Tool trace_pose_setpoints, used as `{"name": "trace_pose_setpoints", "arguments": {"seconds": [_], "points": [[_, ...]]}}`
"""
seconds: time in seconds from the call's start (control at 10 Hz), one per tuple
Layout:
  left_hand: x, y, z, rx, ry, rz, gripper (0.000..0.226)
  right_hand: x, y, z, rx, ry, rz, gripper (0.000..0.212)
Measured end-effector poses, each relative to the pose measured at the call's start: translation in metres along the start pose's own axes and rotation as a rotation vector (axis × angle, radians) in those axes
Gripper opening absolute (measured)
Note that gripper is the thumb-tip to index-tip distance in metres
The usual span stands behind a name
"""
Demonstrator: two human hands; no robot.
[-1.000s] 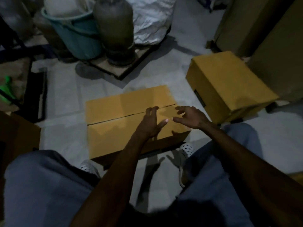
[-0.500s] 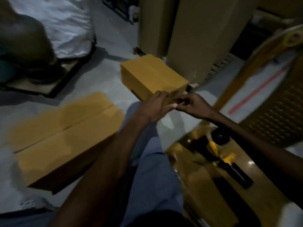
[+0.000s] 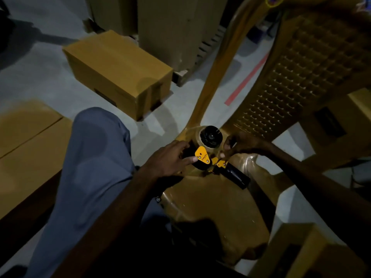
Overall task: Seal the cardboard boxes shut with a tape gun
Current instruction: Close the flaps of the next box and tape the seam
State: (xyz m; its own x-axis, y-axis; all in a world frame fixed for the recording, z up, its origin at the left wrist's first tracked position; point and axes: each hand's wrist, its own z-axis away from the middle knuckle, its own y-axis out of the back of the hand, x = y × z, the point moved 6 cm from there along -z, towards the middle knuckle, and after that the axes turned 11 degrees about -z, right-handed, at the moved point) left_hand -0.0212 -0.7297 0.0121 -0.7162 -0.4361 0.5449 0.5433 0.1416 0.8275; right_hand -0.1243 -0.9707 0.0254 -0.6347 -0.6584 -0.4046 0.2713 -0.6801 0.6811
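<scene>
Both hands [image 3: 170,157] [image 3: 240,144] on tape gun [image 3: 210,157], plastic chair [image 3: 210,207], cardboard box [image 3: 116,71]

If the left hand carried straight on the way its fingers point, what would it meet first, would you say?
Most likely the tape gun on the plastic chair: the left hand points right at its yellow plate, fingertips seemingly at it already, though depth is unclear in this dim view.

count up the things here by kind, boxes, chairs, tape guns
closed cardboard boxes on the floor: 2, the box ahead and the box at left
plastic chairs: 1, the brown chair
tape guns: 1, the tape gun on the chair seat
total: 4
</scene>
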Motion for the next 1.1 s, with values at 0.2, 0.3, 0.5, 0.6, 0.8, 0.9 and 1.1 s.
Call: {"name": "trace_pose_setpoints", "arguments": {"seconds": [0.2, 0.3, 0.5, 0.6, 0.8, 0.9, 1.1], "points": [[0.008, -0.016, -0.001, -0.112, -0.065, -0.004, 0.069, 0.019, -0.039, 0.013, -0.224, -0.067, -0.389, 0.040], [0.008, -0.022, 0.001, -0.165, -0.019, -0.098, 0.081, 0.028, -0.061, 0.019, -0.367, -0.153, -0.457, 0.063], [0.010, -0.027, 0.006, -0.249, -0.018, -0.170, 0.101, 0.033, -0.094, 0.028, -0.608, -0.273, -0.675, 0.080], [0.006, -0.022, 0.008, -0.220, 0.028, -0.038, 0.086, 0.034, -0.104, 0.025, -0.550, -0.193, -0.887, 0.064], [-0.004, 0.008, 0.011, -0.064, 0.061, 0.177, 0.063, -0.008, -0.069, 0.026, -0.322, -0.047, -0.839, 0.057], [-0.019, 0.036, 0.022, 0.074, 0.126, 0.306, 0.057, -0.041, -0.058, 0.018, -0.268, 0.014, -0.809, 0.076], [-0.060, 0.110, 0.055, 0.306, 0.214, 0.510, 0.048, -0.134, -0.036, 0.004, -0.259, 0.174, -0.926, 0.085]]}}
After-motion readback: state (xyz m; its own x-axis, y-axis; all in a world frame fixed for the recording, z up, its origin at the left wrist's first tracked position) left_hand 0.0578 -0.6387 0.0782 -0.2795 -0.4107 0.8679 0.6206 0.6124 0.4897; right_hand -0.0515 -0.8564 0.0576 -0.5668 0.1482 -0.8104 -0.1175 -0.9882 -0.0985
